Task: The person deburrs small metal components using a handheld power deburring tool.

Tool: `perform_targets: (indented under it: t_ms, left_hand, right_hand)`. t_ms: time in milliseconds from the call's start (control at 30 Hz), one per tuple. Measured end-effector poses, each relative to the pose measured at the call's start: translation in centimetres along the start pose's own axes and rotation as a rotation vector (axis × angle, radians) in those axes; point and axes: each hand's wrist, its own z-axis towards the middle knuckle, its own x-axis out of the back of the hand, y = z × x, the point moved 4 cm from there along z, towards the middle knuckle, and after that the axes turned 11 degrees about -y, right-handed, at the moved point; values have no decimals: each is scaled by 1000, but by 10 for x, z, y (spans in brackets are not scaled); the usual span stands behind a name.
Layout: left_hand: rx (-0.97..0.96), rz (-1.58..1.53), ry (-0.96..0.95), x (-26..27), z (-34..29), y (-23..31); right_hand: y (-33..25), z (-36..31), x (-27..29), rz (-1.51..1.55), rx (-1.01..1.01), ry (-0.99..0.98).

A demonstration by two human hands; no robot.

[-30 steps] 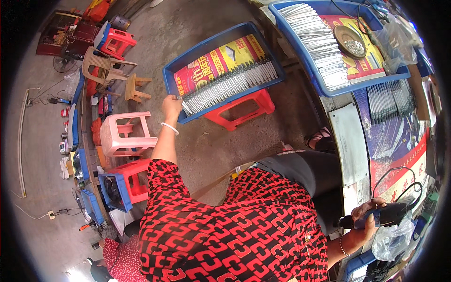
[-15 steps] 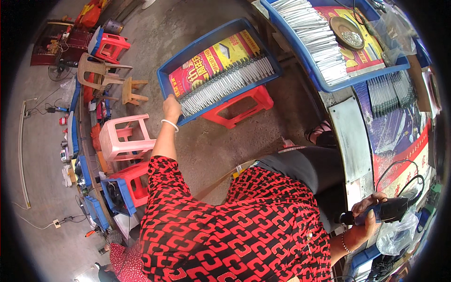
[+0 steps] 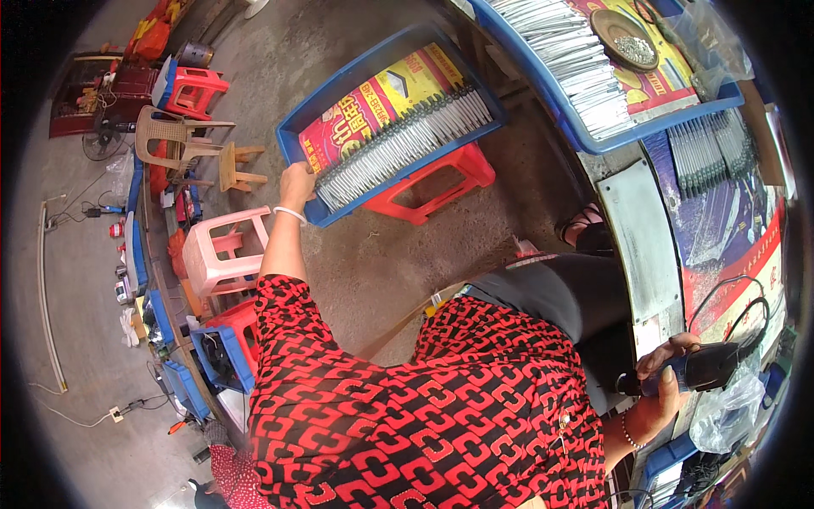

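Observation:
My left hand (image 3: 297, 184) is closed on the near left rim of a blue plastic tray (image 3: 292, 110), which rests tilted in view on a red plastic stool (image 3: 462, 180). Inside lies a tight row of slim silver rods (image 3: 407, 148) with dark ends, on red and yellow printed sheeting. At the lower right, my right hand (image 3: 657, 399) wraps around a dark handheld tool (image 3: 699, 369) with a black cord. That tool is beside the workbench edge, well away from the tray. Its exact kind is not clear.
On the bench at right, another blue tray (image 3: 585, 144) holds silver rods and a round brown dish (image 3: 626, 41) of small bits. More dark-ended rods (image 3: 710, 153) lie near it. A pink stool (image 3: 222, 254) and a tan chair (image 3: 165, 140) stand at left.
My left hand has shifted slightly left and up along the tray's rim. The view has turned a little. My right hand still holds the dark tool.

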Motion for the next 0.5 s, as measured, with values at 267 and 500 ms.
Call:
perform_targets:
  t_ms: [267,500]
  left_hand:
    - [133,190,-61,4,18,0]
    - [224,40,-279,4,39,-6]
  right_hand:
    - [4,3,0,-23,-33,7]
    - [5,5,-4,-50,-65,20]
